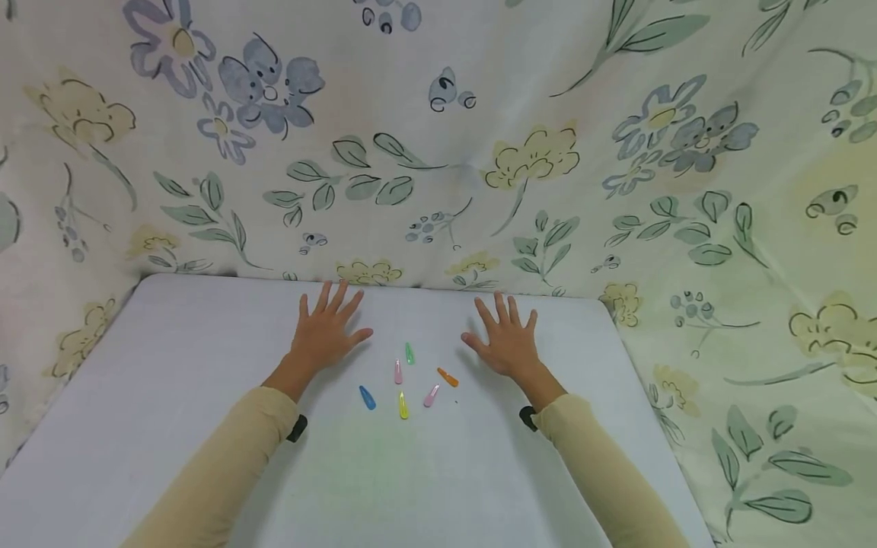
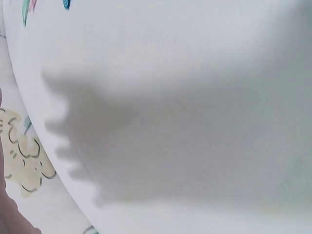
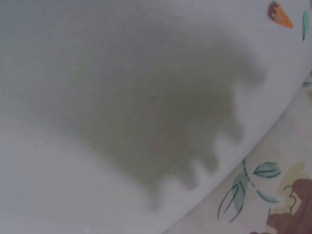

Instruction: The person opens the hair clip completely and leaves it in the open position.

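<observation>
Several snap hair clips lie scattered on the white table between my hands: a green clip, a pink clip, an orange clip, a second pink clip, a yellow clip and a blue clip. To their left my left hand is held with fingers spread and nothing in it. My right hand, on the other side, is likewise spread and holds nothing; the orange clip is nearest to it. Both wrist views show broad hand shadows on the table.
The white table ends just past my fingertips. Behind it and along its sides hangs a floral cloth. Dark wrist straps show at the left cuff and the right cuff.
</observation>
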A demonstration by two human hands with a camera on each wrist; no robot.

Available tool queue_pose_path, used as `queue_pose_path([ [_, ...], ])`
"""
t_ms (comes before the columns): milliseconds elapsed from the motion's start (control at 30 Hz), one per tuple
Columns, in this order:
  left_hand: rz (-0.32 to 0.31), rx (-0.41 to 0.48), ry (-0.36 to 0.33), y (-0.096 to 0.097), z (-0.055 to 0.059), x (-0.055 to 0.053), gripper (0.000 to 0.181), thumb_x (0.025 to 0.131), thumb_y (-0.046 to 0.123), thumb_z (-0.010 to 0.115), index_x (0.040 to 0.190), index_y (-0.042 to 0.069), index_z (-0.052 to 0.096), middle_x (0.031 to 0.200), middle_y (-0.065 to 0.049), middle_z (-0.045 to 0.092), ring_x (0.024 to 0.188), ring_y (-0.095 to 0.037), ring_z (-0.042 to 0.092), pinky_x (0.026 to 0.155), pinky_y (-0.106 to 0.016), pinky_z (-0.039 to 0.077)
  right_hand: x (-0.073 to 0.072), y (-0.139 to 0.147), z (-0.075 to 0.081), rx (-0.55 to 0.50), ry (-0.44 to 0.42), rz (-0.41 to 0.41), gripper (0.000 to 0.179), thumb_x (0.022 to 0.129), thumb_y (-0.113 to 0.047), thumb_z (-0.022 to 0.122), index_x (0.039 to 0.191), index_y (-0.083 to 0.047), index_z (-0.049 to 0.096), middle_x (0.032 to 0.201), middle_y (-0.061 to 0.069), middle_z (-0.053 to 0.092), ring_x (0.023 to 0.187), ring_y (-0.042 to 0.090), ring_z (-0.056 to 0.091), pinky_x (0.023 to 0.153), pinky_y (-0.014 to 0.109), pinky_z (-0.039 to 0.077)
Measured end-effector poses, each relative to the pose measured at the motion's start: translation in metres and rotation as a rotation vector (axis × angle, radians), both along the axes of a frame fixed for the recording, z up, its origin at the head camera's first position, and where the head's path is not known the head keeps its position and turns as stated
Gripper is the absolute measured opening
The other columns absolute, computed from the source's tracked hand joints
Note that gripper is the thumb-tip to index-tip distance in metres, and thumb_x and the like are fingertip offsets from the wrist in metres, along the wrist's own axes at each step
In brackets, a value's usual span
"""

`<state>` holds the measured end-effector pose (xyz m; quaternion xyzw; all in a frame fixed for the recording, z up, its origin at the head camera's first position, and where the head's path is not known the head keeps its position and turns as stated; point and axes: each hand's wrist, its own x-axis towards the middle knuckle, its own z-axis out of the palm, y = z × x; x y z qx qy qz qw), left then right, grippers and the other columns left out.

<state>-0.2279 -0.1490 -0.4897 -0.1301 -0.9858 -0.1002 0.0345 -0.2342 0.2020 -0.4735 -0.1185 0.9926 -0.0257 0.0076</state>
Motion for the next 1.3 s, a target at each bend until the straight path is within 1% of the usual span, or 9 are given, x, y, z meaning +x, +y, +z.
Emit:
queue_pose_path([
  [167, -0.074, 0.046, -0.025, 0.019, 0.001, 0.001, 0.078, 0.095, 0.057, 0.055, 0.158, 0.020, 0.027, 0.166, -0.013, 0.012, 0.151, -0.039, 0.004, 0.112, -0.071, 0.009, 0.002, -0.017, -0.007, -0.101, -0.041, 0.026, 0.079, 0.096, -0.066, 0.045, 0.159, -0.027, 0.022, 0.166, 0.012, 0.012, 0.151, 0.038, 0.011, 0.113, 0.070, 0.007],
  [300, -0.119, 0.105, -0.042, 0.029, -0.003, 0.003, 0.073, 0.095, 0.052, 0.060, 0.155, 0.020, 0.035, 0.165, -0.013, 0.017, 0.151, -0.040, 0.009, 0.111, -0.071, 0.015, 0.005, -0.033, -0.012, -0.199, -0.083, 0.051, 0.076, 0.096, -0.060, 0.052, 0.158, -0.025, 0.027, 0.165, 0.012, 0.018, 0.150, 0.036, 0.016, 0.114, 0.068, 0.014],
  [400, -0.157, 0.138, -0.093, 0.036, -0.007, 0.004, 0.067, 0.095, 0.048, 0.062, 0.152, 0.019, 0.042, 0.164, -0.014, 0.020, 0.150, -0.041, 0.012, 0.111, -0.071, 0.016, 0.008, -0.043, -0.015, -0.291, -0.128, 0.077, 0.072, 0.096, -0.054, 0.058, 0.156, -0.024, 0.033, 0.163, 0.013, 0.024, 0.150, 0.035, 0.020, 0.114, 0.065, 0.019],
  [567, -0.212, 0.191, -0.195, 0.042, -0.012, 0.005, 0.052, 0.098, 0.037, 0.061, 0.146, 0.019, 0.052, 0.163, -0.014, 0.023, 0.150, -0.041, 0.010, 0.112, -0.069, 0.015, 0.012, -0.056, -0.020, -0.482, -0.244, 0.085, 0.063, 0.094, -0.042, 0.067, 0.150, -0.023, 0.046, 0.161, 0.012, 0.030, 0.148, 0.035, 0.024, 0.114, 0.061, 0.025],
  [700, -0.226, 0.221, -0.218, 0.046, -0.015, 0.004, 0.041, 0.097, 0.026, 0.065, 0.138, 0.018, 0.061, 0.160, -0.016, 0.031, 0.149, -0.043, 0.013, 0.112, -0.069, 0.017, 0.015, -0.063, -0.025, -0.587, -0.304, 0.080, 0.055, 0.092, -0.036, 0.072, 0.143, -0.022, 0.056, 0.159, 0.012, 0.033, 0.148, 0.034, 0.026, 0.114, 0.058, 0.027],
  [833, -0.227, 0.220, -0.221, 0.050, -0.017, 0.003, 0.038, 0.097, 0.024, 0.065, 0.136, 0.019, 0.063, 0.158, -0.017, 0.033, 0.149, -0.043, 0.014, 0.112, -0.068, 0.019, 0.016, -0.070, -0.028, -0.592, -0.304, 0.109, 0.047, 0.092, -0.031, 0.073, 0.135, -0.016, 0.063, 0.156, 0.013, 0.038, 0.148, 0.033, 0.026, 0.116, 0.054, 0.026],
  [967, -0.234, 0.223, -0.218, 0.053, -0.019, 0.002, 0.037, 0.098, 0.024, 0.063, 0.135, 0.019, 0.064, 0.158, -0.017, 0.033, 0.149, -0.042, 0.014, 0.112, -0.068, 0.019, 0.017, -0.077, -0.030, -0.586, -0.314, 0.131, 0.041, 0.092, -0.027, 0.073, 0.130, -0.013, 0.067, 0.155, 0.014, 0.039, 0.149, 0.032, 0.024, 0.117, 0.053, 0.025],
  [1167, -0.248, 0.193, -0.216, 0.057, -0.018, 0.003, 0.033, 0.098, 0.023, 0.063, 0.131, 0.018, 0.067, 0.157, -0.019, 0.034, 0.149, -0.044, 0.015, 0.111, -0.069, 0.021, 0.019, -0.084, -0.032, -0.573, -0.330, 0.101, 0.038, 0.091, -0.025, 0.074, 0.127, -0.014, 0.069, 0.156, 0.013, 0.039, 0.149, 0.031, 0.023, 0.117, 0.052, 0.025],
  [1300, -0.230, 0.173, -0.233, 0.057, -0.018, 0.003, 0.033, 0.098, 0.024, 0.064, 0.130, 0.020, 0.068, 0.156, -0.020, 0.036, 0.149, -0.045, 0.012, 0.111, -0.069, 0.020, 0.021, -0.088, -0.031, -0.547, -0.315, 0.094, 0.037, 0.089, -0.025, 0.077, 0.124, -0.013, 0.071, 0.155, 0.013, 0.040, 0.149, 0.033, 0.024, 0.116, 0.053, 0.026],
])
